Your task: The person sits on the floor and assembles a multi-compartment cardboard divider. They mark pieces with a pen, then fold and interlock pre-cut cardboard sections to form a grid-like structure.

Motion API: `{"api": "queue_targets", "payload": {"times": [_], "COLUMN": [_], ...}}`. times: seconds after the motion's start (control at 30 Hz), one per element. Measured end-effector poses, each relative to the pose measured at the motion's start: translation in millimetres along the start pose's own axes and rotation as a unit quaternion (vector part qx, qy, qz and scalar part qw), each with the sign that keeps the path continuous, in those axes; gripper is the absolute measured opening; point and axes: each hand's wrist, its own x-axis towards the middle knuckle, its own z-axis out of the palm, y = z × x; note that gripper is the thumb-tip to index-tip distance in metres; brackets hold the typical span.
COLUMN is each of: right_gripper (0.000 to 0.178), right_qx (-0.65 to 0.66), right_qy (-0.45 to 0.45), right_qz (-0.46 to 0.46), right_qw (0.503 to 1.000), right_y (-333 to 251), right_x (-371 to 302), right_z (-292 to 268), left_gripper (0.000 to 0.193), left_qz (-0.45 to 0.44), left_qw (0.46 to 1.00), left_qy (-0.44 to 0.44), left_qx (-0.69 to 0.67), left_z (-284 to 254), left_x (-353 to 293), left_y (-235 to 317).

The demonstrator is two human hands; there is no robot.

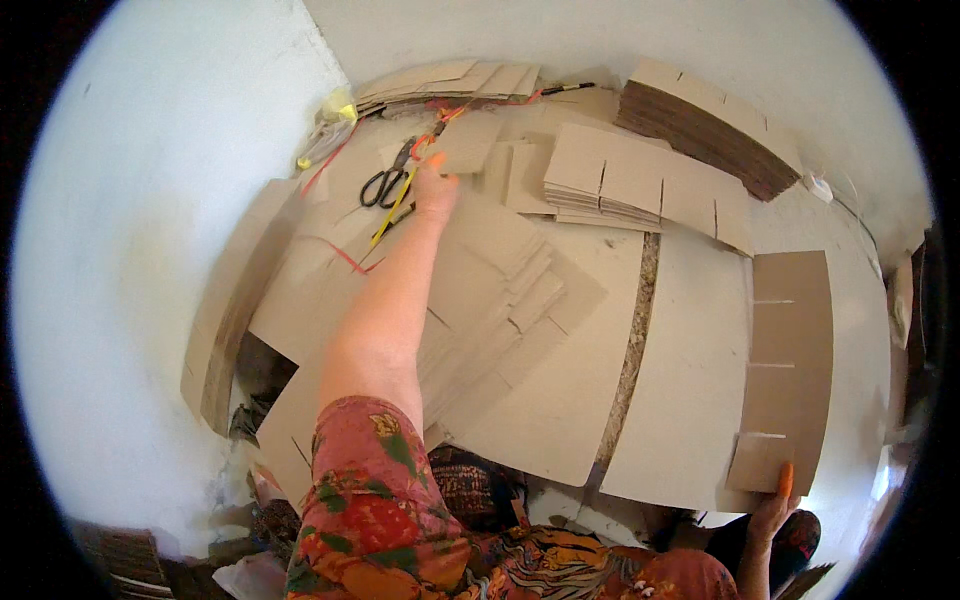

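My left hand is stretched far forward and grips the edge of a small cardboard piece lying at the far side of the floor. Black-handled scissors lie just left of that hand, beside a yellow stick. My right hand is low at the right and holds the near end of a long slotted brown cardboard strip. Between the hands lies a spread of overlapping cut cardboard pieces on larger sheets.
A stack of slotted cardboard blanks sits beyond the spread, a thicker dark-edged stack behind it. More flat sheets lie against the white wall. Cardboard leans at the left. Red string and a yellowish plastic bag lie at the far left.
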Motion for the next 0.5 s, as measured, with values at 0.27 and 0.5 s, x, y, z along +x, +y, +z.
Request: {"api": "queue_targets", "payload": {"times": [0.27, 0.5], "right_gripper": [0.034, 0.033], "right_qx": [-0.057, -0.041], "right_qy": [0.009, 0.012], "right_qz": [-0.007, -0.009], "right_qw": [0.998, 0.999], "right_y": [19, 27], "right_x": [-1, 9], "right_z": [-26, -32], "left_gripper": [0.032, 0.041], "left_qz": [-0.192, -0.102], "left_qw": [0.974, 0.905], "left_qy": [-0.059, -0.273], "left_qx": [0.107, 0.31], "left_z": [-61, -101], "left_x": [1, -12], "left_y": [-21, -159]}}
